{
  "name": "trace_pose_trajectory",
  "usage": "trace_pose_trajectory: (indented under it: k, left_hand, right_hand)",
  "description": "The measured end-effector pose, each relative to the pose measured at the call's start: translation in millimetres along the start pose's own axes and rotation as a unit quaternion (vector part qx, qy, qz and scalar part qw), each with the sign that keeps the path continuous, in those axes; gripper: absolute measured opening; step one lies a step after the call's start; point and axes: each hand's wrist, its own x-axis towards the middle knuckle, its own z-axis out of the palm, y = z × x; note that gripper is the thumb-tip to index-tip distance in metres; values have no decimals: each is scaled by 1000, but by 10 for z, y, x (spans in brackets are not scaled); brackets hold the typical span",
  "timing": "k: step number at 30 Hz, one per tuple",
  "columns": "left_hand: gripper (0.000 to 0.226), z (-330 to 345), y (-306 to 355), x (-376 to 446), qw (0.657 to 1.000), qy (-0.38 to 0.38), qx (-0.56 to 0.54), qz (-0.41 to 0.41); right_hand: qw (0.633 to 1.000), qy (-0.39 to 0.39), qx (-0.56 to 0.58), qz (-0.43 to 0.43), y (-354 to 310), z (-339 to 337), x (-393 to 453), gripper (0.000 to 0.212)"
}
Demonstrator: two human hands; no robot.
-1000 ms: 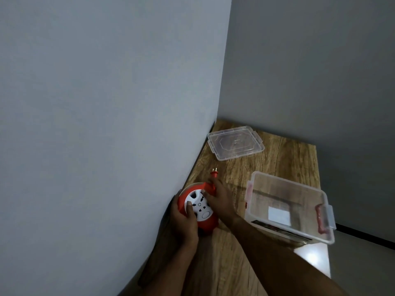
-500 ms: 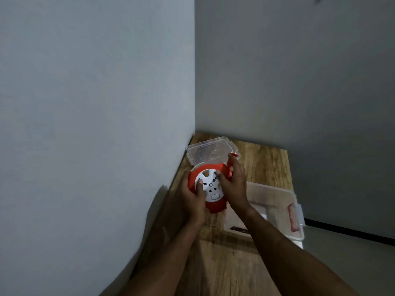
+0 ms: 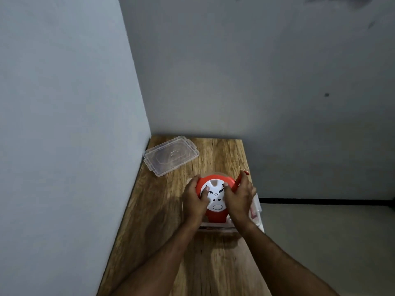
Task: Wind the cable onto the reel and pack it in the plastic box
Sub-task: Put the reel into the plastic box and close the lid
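An orange cable reel (image 3: 215,215) with a white socket face is held over the clear plastic box (image 3: 257,212), which it mostly hides. My left hand (image 3: 195,201) grips the reel's left rim, thumb on the white face. My right hand (image 3: 240,198) grips the right rim and also pins the orange plug (image 3: 243,174), whose metal prongs stick up past my fingers. The cable looks wound on the reel; no loose length shows. Whether the reel touches the box floor is hidden.
The clear lid (image 3: 171,158) lies flat at the far left of the wooden table (image 3: 213,263), beside the left wall. A second wall stands behind the table. The table's right edge runs just past the box, with floor beyond it.
Both hands lifted the reel from the table's left side by the wall and carried it right, over the plastic box. The camera view also swung right.
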Motion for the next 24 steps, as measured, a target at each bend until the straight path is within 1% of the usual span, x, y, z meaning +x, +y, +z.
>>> trace_pose_trajectory:
  k: [4,6,8,11,16,18,21,24]
  left_hand:
    - [51,71,-54,37,997,-25,70,17]
    - [50,91,-85,22,996,-39,81,15]
    - [51,126,-119,21,995,-51,84,25]
    - [50,148,-131,18,993,-48,99,32]
    - [57,127,-146,17,992,-55,110,41]
    - [58,129,-136,18,992,-55,108,39]
    - [57,128,-116,16,992,-55,106,37]
    - [56,117,-114,11,992,-58,100,41]
  right_hand:
    - [999,-24,-19,37,119,-4,-91,67]
    - [999,-21,-38,28,150,19,-145,66]
    - [998,-15,-55,16,149,72,-172,60]
    - [996,-16,-89,26,100,126,-164,59]
    - [994,-25,-98,46,188,132,-93,40]
    - [993,-30,-100,47,202,128,-81,37]
    - [993,-34,-106,39,188,118,-75,36]
    - [992,-49,-114,26,193,78,-104,42]
